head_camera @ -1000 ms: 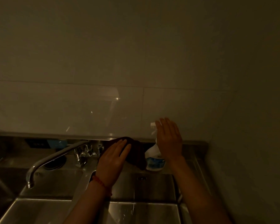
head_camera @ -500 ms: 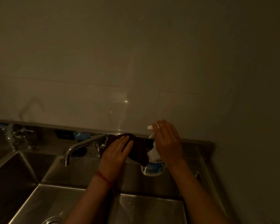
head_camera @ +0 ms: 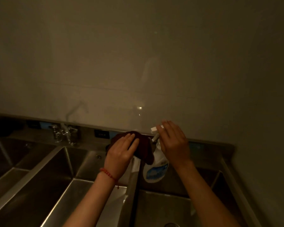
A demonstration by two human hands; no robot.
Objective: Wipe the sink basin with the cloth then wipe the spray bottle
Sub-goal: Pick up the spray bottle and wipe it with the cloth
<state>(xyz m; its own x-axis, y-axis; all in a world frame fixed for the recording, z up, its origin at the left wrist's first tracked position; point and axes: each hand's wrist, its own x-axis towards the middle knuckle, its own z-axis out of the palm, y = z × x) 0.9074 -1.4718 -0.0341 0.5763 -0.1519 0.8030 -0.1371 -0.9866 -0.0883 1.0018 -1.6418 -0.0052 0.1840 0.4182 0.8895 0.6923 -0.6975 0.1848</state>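
Observation:
A white spray bottle (head_camera: 156, 169) with a blue label is held tilted above the right sink basin (head_camera: 169, 208). My right hand (head_camera: 174, 143) grips its neck from behind, just under the white nozzle. My left hand (head_camera: 121, 151) presses a dark cloth (head_camera: 146, 151) flat against the left side of the bottle, fingers stretched out over the cloth. Part of the cloth hangs down over the bottle's shoulder. The scene is dim.
A stainless steel sink unit has a middle basin (head_camera: 59, 182) and a further basin at the far left. A wall-mounted tap (head_camera: 64, 132) sits on the backsplash at left. A plain wall rises behind. The steel rim (head_camera: 228, 169) ends at the right wall.
The view has swung to the right, so the tap has shifted left in the frame. Both hands stay on the bottle, the cloth now lower on its side.

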